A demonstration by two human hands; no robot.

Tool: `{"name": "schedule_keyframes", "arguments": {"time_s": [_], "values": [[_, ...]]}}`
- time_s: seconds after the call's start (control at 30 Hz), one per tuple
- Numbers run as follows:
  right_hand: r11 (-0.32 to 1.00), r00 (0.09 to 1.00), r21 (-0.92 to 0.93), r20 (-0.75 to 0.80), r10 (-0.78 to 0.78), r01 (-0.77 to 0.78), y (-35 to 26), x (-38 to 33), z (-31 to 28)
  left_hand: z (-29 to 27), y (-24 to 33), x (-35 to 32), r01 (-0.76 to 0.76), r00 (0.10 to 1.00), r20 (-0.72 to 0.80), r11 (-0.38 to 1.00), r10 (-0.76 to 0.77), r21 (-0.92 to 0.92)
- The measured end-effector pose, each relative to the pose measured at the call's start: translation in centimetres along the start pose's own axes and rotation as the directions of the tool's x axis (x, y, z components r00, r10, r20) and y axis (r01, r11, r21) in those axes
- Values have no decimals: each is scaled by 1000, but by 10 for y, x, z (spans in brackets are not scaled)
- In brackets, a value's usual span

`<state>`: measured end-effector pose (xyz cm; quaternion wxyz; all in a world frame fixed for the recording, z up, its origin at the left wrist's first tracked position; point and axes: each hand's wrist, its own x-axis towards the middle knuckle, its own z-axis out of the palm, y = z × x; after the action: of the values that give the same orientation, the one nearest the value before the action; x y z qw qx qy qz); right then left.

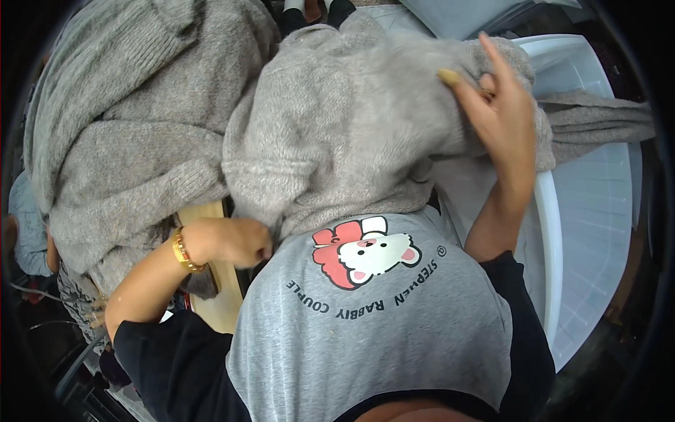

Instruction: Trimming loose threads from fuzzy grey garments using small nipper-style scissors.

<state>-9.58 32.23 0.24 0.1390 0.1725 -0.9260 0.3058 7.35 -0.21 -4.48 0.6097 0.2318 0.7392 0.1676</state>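
We have a knit pile (140, 151) at ten o'clock, a grey sweater (373, 119) bunched at twelve and a white tub (598, 232) at three. Our right hand (503, 109), at two, has thumb and forefinger apart; our left hand (239, 243), near nine, is curled—its grip we cannot tell. We seem to be arranging the sweater—next probably calls for a firm right-hand pinch.

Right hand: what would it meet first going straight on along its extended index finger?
Probably the pale grey, plastic-looking item at the top edge, just beyond the right hand's fingertip. Depth is unclear; it might pass above it.
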Motion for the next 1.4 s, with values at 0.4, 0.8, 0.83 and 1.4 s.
{"name": "schedule_keyframes", "arguments": {"time_s": [0.4,0.8,0.83,1.4], "values": [[770,683,519,714,-152,-371,36,-26,73,-161,-69,32,-51,155,-985,996,78,71],[587,809,777,485,-332,-224,61,-12,10,-91,27,-42,-356,112,-878,844,465,401],[596,832,767,476,-283,-236,54,-9,16,-75,38,-52,-424,202,-894,859,400,288],[682,240,525,848,-473,-509,-35,-46,113,-66,-16,-4,117,89,-958,958,-274,-263]]}}
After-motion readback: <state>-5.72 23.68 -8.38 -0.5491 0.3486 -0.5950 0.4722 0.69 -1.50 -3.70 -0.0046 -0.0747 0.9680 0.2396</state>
